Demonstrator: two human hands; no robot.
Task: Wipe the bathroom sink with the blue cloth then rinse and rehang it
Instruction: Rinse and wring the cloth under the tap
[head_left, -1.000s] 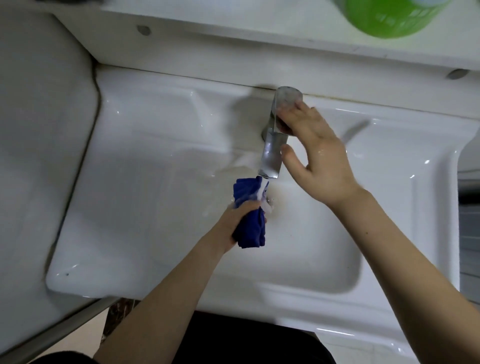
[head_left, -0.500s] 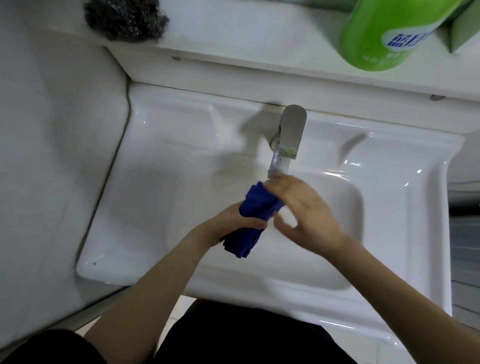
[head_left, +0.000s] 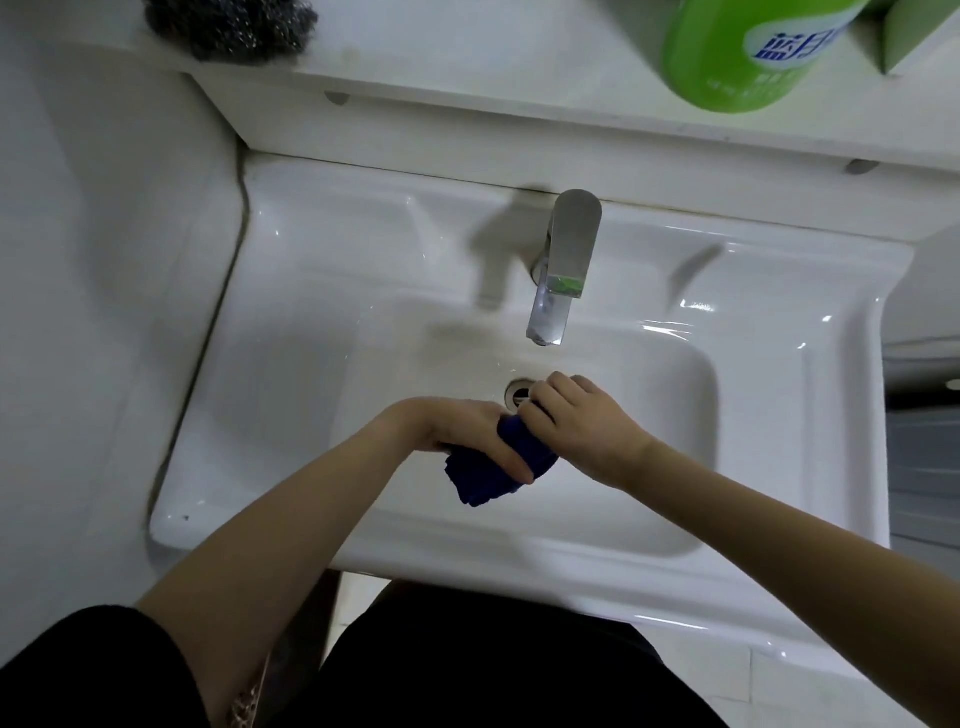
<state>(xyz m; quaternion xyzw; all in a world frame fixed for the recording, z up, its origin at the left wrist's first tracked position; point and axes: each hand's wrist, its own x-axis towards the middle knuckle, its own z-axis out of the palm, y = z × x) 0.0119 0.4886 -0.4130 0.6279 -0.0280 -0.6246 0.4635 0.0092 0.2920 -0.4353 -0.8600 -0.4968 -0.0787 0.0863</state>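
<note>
The blue cloth (head_left: 485, 477), bunched into a wad, is held over the basin of the sink (head_left: 649, 467) and gripped by both hands. The left hand (head_left: 462, 426) curls its fingers over the wad from nine o'clock. The right hand (head_left: 587, 421) clenches the end at three o'clock, close against the left. The drain (head_left: 517, 389) lies at twelve o'clock from the cloth, with the tap (head_left: 569, 260) beyond it. On the shelf (head_left: 467, 52) above, a steel scourer (head_left: 228, 26) sits at eleven o'clock and a green bottle (head_left: 743, 57) at one.

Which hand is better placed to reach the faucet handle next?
Probably the right hand: it grips the blue cloth nearly in line with the faucet, while the left hand sits further aside.
</note>
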